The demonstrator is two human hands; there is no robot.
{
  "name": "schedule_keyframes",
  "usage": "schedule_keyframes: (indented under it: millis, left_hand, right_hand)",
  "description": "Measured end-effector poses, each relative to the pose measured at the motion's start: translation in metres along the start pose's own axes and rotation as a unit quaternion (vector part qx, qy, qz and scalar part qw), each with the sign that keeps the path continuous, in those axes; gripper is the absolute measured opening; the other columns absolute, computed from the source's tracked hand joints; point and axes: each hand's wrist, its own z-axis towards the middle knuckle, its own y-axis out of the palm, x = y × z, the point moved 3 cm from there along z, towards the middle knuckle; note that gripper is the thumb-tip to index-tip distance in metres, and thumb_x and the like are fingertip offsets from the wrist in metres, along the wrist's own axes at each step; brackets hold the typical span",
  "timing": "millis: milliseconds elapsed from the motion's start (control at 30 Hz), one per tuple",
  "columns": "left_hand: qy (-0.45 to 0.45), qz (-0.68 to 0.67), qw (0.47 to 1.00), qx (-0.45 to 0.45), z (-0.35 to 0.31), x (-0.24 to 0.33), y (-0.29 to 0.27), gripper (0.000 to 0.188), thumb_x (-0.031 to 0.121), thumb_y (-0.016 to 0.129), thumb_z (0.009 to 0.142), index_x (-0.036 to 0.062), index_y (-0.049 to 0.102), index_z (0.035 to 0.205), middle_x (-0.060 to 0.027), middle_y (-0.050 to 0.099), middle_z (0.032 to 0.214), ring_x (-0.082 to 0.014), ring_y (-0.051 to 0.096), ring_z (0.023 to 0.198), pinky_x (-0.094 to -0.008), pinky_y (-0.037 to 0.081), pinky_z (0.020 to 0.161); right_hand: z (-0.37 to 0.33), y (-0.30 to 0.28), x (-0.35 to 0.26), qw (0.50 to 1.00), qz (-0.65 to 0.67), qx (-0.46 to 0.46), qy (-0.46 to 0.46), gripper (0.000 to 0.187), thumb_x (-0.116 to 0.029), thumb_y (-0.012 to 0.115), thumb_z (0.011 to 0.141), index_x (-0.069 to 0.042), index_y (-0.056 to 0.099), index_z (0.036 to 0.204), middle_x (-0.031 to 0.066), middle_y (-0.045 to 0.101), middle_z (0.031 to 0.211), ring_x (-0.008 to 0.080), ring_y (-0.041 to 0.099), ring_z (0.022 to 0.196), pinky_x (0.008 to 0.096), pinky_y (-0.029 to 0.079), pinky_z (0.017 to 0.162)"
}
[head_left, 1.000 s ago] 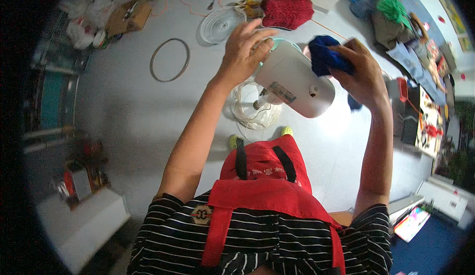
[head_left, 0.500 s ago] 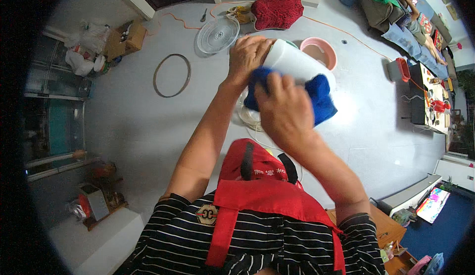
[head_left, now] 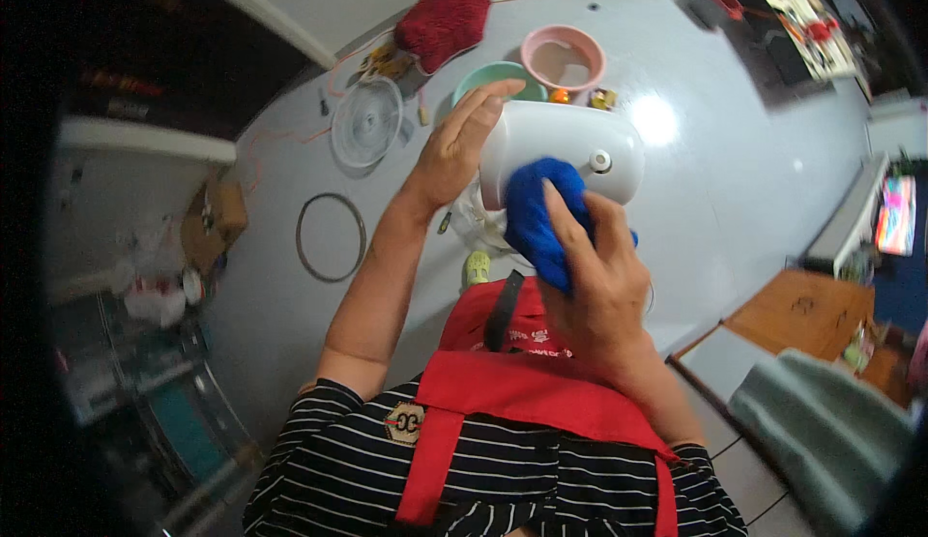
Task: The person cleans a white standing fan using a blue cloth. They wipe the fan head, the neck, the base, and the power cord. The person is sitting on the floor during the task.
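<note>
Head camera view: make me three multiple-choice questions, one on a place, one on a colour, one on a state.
1. Where does the metal ring lie?
A. on the floor to the person's left
B. in the pink bowl
C. on the wooden table

2. What colour is the cloth?
A. yellow
B. blue
C. white

3. What is the right hand doing?
A. hanging free
B. pressing the cloth against the white housing
C. gripping the ring

Answers: 1 A, it lies flat on grey floor; 2 B, it is deep blue; 3 B, fingers bear on the cloth while the left hand steadies the housing.

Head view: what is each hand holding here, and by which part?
Left hand grips the white plastic housing by its left end. Right hand presses a bunched blue cloth against the housing's near side.
</note>
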Motion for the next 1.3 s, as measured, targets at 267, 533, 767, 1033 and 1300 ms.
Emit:
schedule_keyframes:
  millis: [267,533,767,1033,1300]
  left_hand:
    - [0.094,0.081,0.990,-0.067,0.008,0.001,0.000,0.045,0.041,0.032,0.093,0.0066,0.049,0.117,-0.0142,0.051,0.109,-0.0198,0.050,0.100,-0.0316,0.041,0.087]
    - [0.048,0.027,0.996,-0.066,0.021,-0.005,0.001,0.035,0.023,0.034,0.092,-0.0002,0.052,0.111,-0.0154,0.054,0.105,-0.0225,0.050,0.101,-0.0326,0.037,0.090]
    - [0.181,0.329,0.925,-0.067,-0.002,0.037,-0.009,0.057,0.035,0.057,0.080,0.0024,0.044,0.125,-0.0194,0.045,0.126,-0.0295,0.045,0.115,-0.0405,0.036,0.095]
    - [0.206,0.450,0.851,-0.175,0.012,0.061,0.031,0.093,0.038,0.083,0.047,0.0021,0.045,0.124,-0.0177,0.055,0.114,-0.0339,0.054,0.104,-0.0433,0.042,0.089]
    - [0.159,0.479,0.848,-0.161,0.009,0.052,0.028,0.092,0.036,0.082,0.045,0.0020,0.048,0.123,-0.0180,0.056,0.114,-0.0327,0.055,0.105,-0.0409,0.043,0.090]
  right_hand:
    - [-0.004,0.070,-0.014,0.979,-0.113,0.158,0.068,0.064,-0.008,0.068,0.058,-0.012,0.055,0.120,0.0131,0.051,0.096,0.0288,0.056,0.083,0.0342,0.050,0.065]
    - [-0.066,0.122,0.040,0.984,-0.121,0.123,0.030,0.048,-0.008,0.059,0.065,-0.022,0.061,0.112,0.0098,0.054,0.099,0.0244,0.054,0.080,0.0347,0.047,0.067]
    - [-0.127,0.058,0.078,0.842,0.338,0.337,0.252,0.044,0.000,0.063,0.075,-0.006,0.053,0.118,0.0128,0.046,0.119,0.0249,0.050,0.107,0.0336,0.043,0.090]
    - [0.015,0.037,0.087,0.912,0.224,0.314,0.139,0.058,-0.028,0.075,0.066,-0.011,0.055,0.118,0.0183,0.048,0.120,0.0326,0.046,0.112,0.0408,0.037,0.094]
    - [0.008,0.119,0.152,0.643,0.674,0.236,0.278,0.045,-0.038,0.042,0.092,-0.006,0.051,0.121,0.0096,0.059,0.110,0.0181,0.058,0.097,0.0293,0.045,0.084]
